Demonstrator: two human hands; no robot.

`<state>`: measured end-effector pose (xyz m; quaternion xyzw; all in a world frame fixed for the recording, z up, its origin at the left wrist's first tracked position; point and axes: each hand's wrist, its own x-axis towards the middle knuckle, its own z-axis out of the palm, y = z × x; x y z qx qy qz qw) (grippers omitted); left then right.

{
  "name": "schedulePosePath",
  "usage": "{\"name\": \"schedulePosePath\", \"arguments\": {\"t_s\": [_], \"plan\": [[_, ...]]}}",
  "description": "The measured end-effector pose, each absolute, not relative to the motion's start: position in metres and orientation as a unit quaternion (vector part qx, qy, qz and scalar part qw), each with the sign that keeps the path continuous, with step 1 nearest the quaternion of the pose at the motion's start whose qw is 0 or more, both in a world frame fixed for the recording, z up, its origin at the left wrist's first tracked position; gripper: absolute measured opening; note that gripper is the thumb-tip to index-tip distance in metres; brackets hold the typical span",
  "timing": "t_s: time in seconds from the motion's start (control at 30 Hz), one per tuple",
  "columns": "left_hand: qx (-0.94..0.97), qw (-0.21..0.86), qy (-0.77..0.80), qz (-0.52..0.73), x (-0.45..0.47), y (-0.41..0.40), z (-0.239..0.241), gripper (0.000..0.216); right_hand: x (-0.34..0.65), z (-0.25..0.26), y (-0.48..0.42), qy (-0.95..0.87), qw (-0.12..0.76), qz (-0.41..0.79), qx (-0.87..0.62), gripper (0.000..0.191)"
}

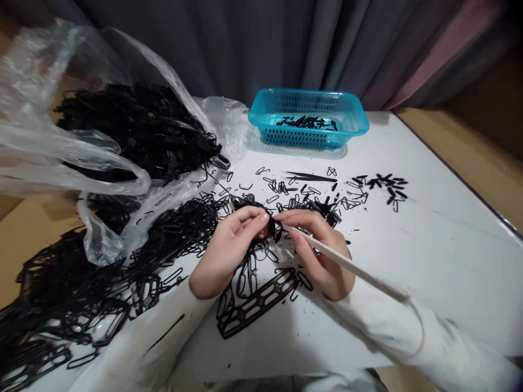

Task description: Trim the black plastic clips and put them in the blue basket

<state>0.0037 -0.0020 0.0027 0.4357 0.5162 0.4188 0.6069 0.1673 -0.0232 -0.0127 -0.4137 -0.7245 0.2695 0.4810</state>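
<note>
My left hand [229,245] pinches a small black rubbery piece [271,227] between thumb and fingers. Close against it, my right hand [321,245] is closed round a long, slim white stick-like tool [347,264], whose front end meets the black piece. The tool's tip is partly covered by my fingers, so its kind is unclear. Under and around both hands lie many thin black loop-shaped scraps. A black strip with a row of oblong openings [257,305] rests on the white table just below my hands.
A blue perforated basket [355,122] holding small black pieces stands at the back. Black tweezers [310,177] lie before it, near a cluster of black pieces [394,188] at the right. A clear plastic bag [110,142] spills a black heap [139,130] at the left.
</note>
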Motion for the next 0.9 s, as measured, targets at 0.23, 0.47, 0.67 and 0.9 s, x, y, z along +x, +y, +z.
{"name": "schedulePosePath", "arguments": {"t_s": [0.23, 0.47, 0.67, 0.9], "plan": [[0.419, 0.644, 0.517, 0.378, -0.002, 0.001, -0.001, 0.018, 0.171, -0.025, -0.016, -0.832, 0.430, 0.103, -0.334, 0.017], [0.421, 0.590, 0.552, 0.413, -0.003, 0.001, 0.001, 0.016, 0.173, -0.019, -0.018, -0.826, 0.428, 0.135, -0.341, 0.016], [0.452, 0.557, 0.561, 0.412, -0.001, 0.000, 0.004, 0.015, 0.176, -0.009, -0.017, -0.773, 0.472, 0.234, -0.354, 0.016], [0.463, 0.557, 0.558, 0.405, -0.002, 0.000, 0.003, 0.013, 0.177, -0.014, -0.016, -0.782, 0.454, 0.244, -0.350, 0.015]]}}
